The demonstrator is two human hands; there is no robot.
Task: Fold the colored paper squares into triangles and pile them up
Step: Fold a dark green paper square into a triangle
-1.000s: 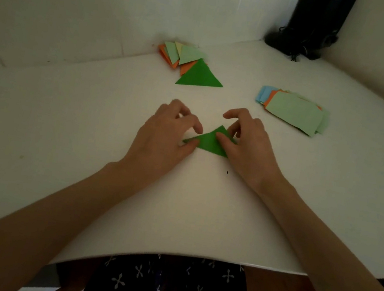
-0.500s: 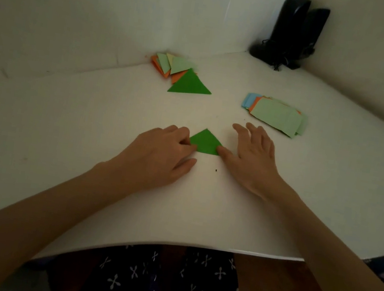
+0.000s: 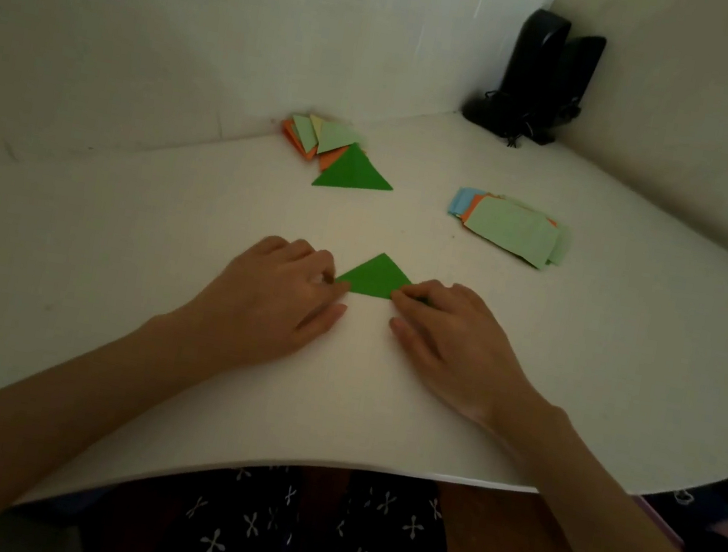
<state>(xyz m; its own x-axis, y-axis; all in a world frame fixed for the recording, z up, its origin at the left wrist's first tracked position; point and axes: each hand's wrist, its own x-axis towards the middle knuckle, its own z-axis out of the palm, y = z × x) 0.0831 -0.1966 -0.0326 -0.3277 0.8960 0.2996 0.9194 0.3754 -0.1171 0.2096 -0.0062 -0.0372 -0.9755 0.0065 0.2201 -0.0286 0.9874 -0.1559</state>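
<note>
Two sets of fingertips (image 3: 328, 277) press, not pinch, the base corners of a dark green folded paper triangle (image 3: 374, 277) lying flat on the white table (image 3: 120, 237). The thumbs of the left hand (image 3: 274, 290) and right hand (image 3: 453, 333) rest free. Uneven pressure could skew the crease, and a weak crease might spring open on the far pile of folded triangles (image 3: 335, 147).

Before you at 12 o'clock, the triangle (image 3: 374, 277) is dark green. The pile (image 3: 334, 136) at 11 o'clock is orange, pale green, yellow and dark green; the squares (image 3: 510, 229) at 1 o'clock are pale green, orange and light blue. Your cloth (image 3: 311, 539) at 6 o'clock is dark with white crosses.
</note>
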